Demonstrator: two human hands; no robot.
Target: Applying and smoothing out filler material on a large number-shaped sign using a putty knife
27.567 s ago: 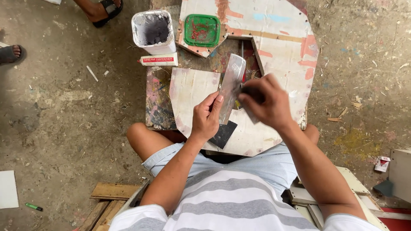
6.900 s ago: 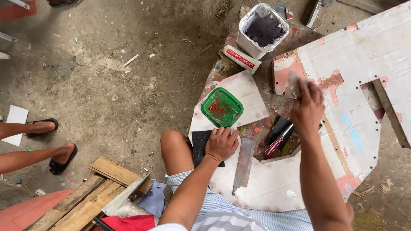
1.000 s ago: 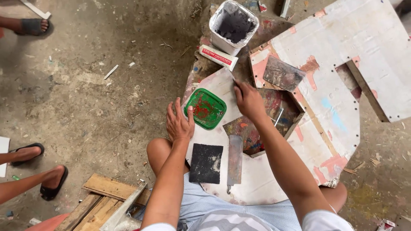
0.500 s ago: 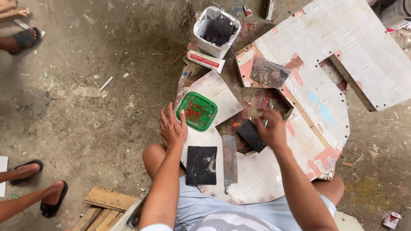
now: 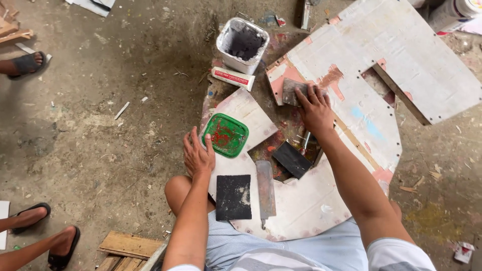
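Up at the far edge of the white panel (image 5: 401,65), the right hand (image 5: 315,106) is pressing flat, fingers together, on a grey sanding pad (image 5: 293,90) (its length running across the fingertips), while the left hand (image 5: 198,156), fingers spread, is resting beside the green lid (image 5: 225,135).

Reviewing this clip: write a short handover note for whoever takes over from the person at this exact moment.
Left hand: open, flat on the white board, fingertips at the green square lid.
Right hand: pressing a grey rectangular sanding piece onto the large white patched panel.
Black sandpaper square and flat metal scraper lie unused on the board; white tub of dark filler stands beyond.
Pink patches remain on the panel.
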